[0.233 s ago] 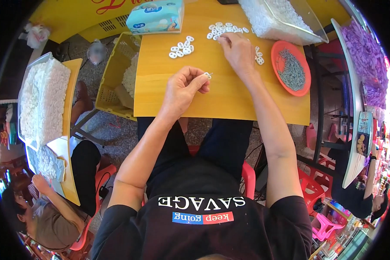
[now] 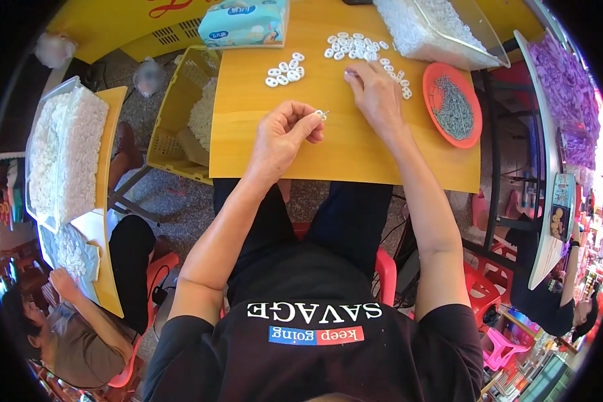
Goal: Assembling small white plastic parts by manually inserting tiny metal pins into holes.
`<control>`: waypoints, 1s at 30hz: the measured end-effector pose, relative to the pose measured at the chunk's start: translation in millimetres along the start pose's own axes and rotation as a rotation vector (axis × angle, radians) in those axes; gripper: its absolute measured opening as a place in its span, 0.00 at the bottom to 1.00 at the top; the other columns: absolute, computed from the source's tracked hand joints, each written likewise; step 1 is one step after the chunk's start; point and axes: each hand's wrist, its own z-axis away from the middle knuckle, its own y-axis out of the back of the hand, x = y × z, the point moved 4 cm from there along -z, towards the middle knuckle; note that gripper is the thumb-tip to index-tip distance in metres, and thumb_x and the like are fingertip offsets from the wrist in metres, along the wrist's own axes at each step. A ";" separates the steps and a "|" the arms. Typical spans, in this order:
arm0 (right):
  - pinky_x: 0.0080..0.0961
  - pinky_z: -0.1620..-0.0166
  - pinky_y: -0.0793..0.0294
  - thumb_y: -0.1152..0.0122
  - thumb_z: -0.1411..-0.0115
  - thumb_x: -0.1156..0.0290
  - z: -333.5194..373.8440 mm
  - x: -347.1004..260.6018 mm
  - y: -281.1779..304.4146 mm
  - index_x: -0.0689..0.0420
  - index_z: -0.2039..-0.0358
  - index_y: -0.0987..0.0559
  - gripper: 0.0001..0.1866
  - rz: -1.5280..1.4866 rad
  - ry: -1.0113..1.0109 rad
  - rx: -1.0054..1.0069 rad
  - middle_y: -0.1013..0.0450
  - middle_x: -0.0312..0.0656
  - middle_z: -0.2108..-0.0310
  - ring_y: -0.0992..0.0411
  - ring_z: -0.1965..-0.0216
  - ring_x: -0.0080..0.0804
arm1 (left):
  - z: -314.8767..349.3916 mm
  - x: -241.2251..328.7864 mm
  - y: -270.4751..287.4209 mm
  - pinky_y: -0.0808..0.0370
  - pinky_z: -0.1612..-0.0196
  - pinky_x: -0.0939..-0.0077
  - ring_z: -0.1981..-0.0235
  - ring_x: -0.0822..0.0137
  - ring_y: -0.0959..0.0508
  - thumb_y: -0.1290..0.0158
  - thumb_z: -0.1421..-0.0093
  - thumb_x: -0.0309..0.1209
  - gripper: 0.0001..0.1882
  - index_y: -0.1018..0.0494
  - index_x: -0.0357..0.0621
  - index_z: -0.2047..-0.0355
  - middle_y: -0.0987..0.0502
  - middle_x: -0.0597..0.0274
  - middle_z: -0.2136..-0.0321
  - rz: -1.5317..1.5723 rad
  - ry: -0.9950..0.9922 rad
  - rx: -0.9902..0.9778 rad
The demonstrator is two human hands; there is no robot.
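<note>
My left hand (image 2: 287, 137) is closed above the near middle of the yellow table, pinching a small white two-holed plastic piece (image 2: 321, 114) between thumb and forefinger. A thin metal pin sticks out of that piece. My right hand (image 2: 376, 94) is bent over the table just short of a loose group of similar white pieces (image 2: 358, 50). Its thumb and forefinger are drawn together; what lies between them is too small to make out. A smaller group of white pieces (image 2: 293, 76) lies beyond my left hand. Right of my right hand sits a red dish (image 2: 476, 130) of grey metal pins (image 2: 452, 107).
A clear bin of white pieces (image 2: 432, 30) stands at the far right, a blue tissue pack (image 2: 244, 27) at the far left. A yellow crate (image 2: 164, 144) is beside the table's left edge. People sit at side tables left (image 2: 80, 335) and right (image 2: 549, 308).
My right hand has drawn back slightly toward me from the far group of white pieces, uncovering more of them. My left hand still holds its piece in about the same place.
</note>
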 end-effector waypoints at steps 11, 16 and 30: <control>0.33 0.66 0.26 0.37 0.45 0.70 47.5 -5.3 25.6 0.56 0.65 0.20 0.08 -0.077 0.013 -0.025 0.24 0.43 0.69 0.24 0.68 0.40 | 4.5 -2.0 -14.7 0.25 0.66 0.81 0.72 0.74 0.23 0.47 0.37 0.27 0.07 0.28 0.34 0.64 0.23 0.61 0.73 0.044 -0.007 -0.039; 0.22 0.66 0.27 0.36 0.43 0.70 61.1 -1.8 28.1 0.60 0.62 0.20 0.10 -0.722 -0.447 -0.084 0.23 0.37 0.70 0.26 0.72 0.25 | 9.7 2.5 -24.2 0.25 0.64 0.80 0.72 0.73 0.23 0.45 0.38 0.29 0.09 0.28 0.35 0.64 0.22 0.60 0.72 0.041 -0.008 -0.056; 0.17 0.64 0.26 0.37 0.40 0.70 74.3 -40.8 64.0 0.64 0.59 0.21 0.13 -1.328 -0.552 -0.071 0.24 0.37 0.68 0.29 0.72 0.19 | 19.6 25.2 -40.4 0.26 0.64 0.80 0.72 0.72 0.23 0.44 0.39 0.32 0.11 0.27 0.35 0.64 0.22 0.59 0.73 0.098 0.003 -0.104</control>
